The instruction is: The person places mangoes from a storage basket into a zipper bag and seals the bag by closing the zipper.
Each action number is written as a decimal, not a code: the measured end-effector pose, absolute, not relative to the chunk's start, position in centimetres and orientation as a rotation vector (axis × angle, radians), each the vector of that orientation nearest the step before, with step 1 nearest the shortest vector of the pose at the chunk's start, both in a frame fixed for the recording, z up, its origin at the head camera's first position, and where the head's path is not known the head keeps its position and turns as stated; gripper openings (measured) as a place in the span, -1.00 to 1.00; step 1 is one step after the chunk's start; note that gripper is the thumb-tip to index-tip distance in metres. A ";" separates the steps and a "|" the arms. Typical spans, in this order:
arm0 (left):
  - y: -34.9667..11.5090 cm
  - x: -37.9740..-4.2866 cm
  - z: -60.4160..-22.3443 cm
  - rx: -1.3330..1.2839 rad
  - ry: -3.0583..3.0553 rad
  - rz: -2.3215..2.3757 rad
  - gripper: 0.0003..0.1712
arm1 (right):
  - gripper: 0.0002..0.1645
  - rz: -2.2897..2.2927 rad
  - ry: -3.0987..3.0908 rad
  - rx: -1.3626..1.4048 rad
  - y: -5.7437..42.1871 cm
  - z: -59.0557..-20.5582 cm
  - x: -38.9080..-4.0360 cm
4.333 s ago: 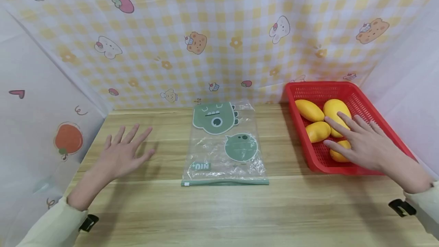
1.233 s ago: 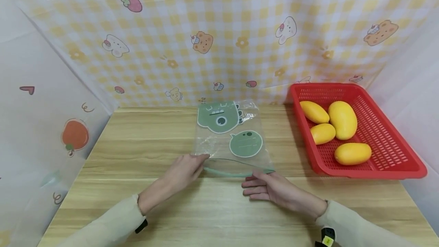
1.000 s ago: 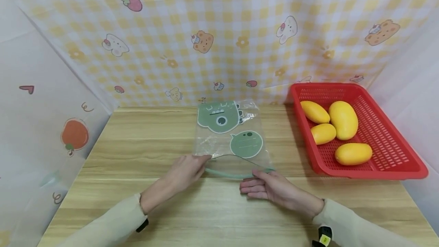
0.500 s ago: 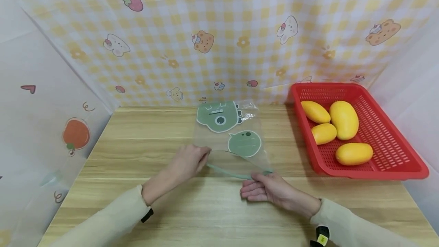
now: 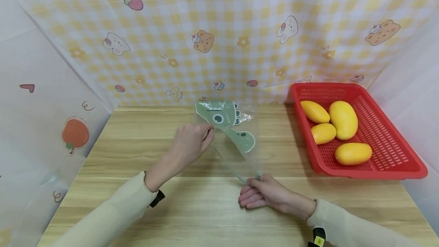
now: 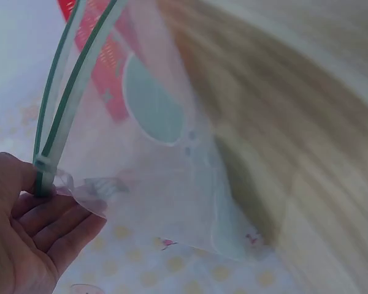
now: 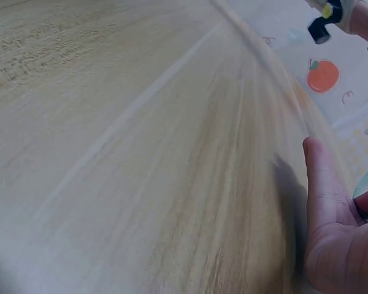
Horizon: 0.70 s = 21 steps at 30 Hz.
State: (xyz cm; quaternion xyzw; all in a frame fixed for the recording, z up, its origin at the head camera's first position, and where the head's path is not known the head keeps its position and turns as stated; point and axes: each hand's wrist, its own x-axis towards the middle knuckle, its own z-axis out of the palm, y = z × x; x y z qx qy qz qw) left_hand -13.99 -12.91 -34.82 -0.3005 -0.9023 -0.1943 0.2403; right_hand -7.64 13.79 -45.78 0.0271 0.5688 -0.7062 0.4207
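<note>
A clear zip bag [image 5: 217, 113] with green cartoon prints and a green zip edge rises off the table in the middle of the head view. The thumb and fingers of my left hand [image 5: 192, 142] pinch the left corner of its mouth, lifted above the table. In the left wrist view, the slider sits at the green zip strip [image 6: 67, 92] beside the thumb. My right hand [image 5: 264, 193] pinches the other corner with thumb and index finger, low near the wood; its other fingers extend palm-up. The two zip strips stand apart near my left hand.
To the right stands a red plastic basket [image 5: 404, 140] holding several yellow mangoes [image 5: 353, 153]. A checked cloth [image 5: 240, 22] hangs behind the wooden table [image 5: 151, 125], with white cloth at both sides.
From idle over the table and basket, both hands came to the bag's mouth and gripped its corners. My left hand then rose, lifting and tilting the mouth; the right stayed low.
</note>
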 end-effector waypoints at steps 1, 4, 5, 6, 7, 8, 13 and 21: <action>-12.8 -14.1 -34.6 -0.820 -2.465 -0.540 -0.88 | -0.55 -1.766 1.428 0.065 13.7 -45.8 -7.6; -12.6 -14.2 -34.2 -0.824 -2.457 -0.555 -0.85 | -0.54 -1.766 1.435 0.060 13.4 -45.8 -7.5; -12.6 -14.3 -34.2 -0.825 -2.459 -0.560 -0.85 | -0.55 -1.767 1.440 0.062 13.4 -45.8 -7.5; -12.5 -14.3 -34.1 -0.829 -2.463 -0.564 -0.84 | -0.55 -1.768 1.443 0.064 13.3 -45.8 -7.5; -12.5 -14.3 -34.2 -0.833 -2.470 -0.561 -0.85 | -0.55 -1.769 1.446 0.065 13.3 -45.8 -7.5; -12.5 -14.2 -34.2 -0.837 -2.479 -0.555 -0.86 | -0.55 -1.772 1.448 0.066 13.2 -45.8 -7.6; -13.1 -13.6 -35.0 -0.865 -2.540 -0.469 -0.87 | -0.55 -1.789 1.431 0.073 13.4 -45.6 -7.8; -14.8 -12.1 -37.8 -0.911 -2.656 -0.439 -0.87 | -0.51 -1.801 1.412 0.057 14.0 -45.1 -8.0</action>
